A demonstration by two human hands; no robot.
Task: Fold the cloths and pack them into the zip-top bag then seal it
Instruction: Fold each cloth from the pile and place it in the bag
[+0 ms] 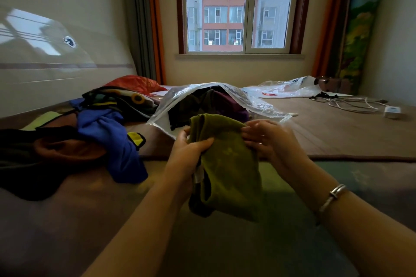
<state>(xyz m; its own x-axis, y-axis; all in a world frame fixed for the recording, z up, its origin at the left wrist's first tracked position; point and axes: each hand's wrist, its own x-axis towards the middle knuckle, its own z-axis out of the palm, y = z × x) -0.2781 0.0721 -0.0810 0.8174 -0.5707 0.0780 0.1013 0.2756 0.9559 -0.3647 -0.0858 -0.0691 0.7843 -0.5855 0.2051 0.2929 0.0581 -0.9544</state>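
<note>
Forearms: two bare ones reach up from the bottom edge, one silver bracelet (333, 198) on the right wrist.
Hands: left hand (189, 148) curls its fingers and thumb round the left edge of the olive-green cloth (227, 164); right hand (267, 139) pinches the top right edge, fingers bent over it.
Cloth in hand: one, olive-green, folded over and hanging down between the hands, held just in front of the bag's mouth; a small white tag shows at its left edge.
Zip-top bag: one clear bag (258, 105) lies on the bed just beyond the hands, mouth gaping toward the camera, unsealed.
Inside the bag: dark cloths (213, 101) already packed, at least one purple and one dark green; an exact count is hard through the crinkled plastic.
Loose pile, left: a blue cloth (108, 128), a rust-brown one (67, 146), a black one (20, 164) and a black-and-yellow patterned one (117, 96) heaped together; a red pillow (135, 84) sits behind them.
Surface: brown bed cover (337, 123), with a greenish band across the near edge.
Far right: one white cable with adapter (360, 105), more clear plastic (286, 87) near the wall.
Room: one window (236, 7) facing apartment blocks, orange curtains either side.
</note>
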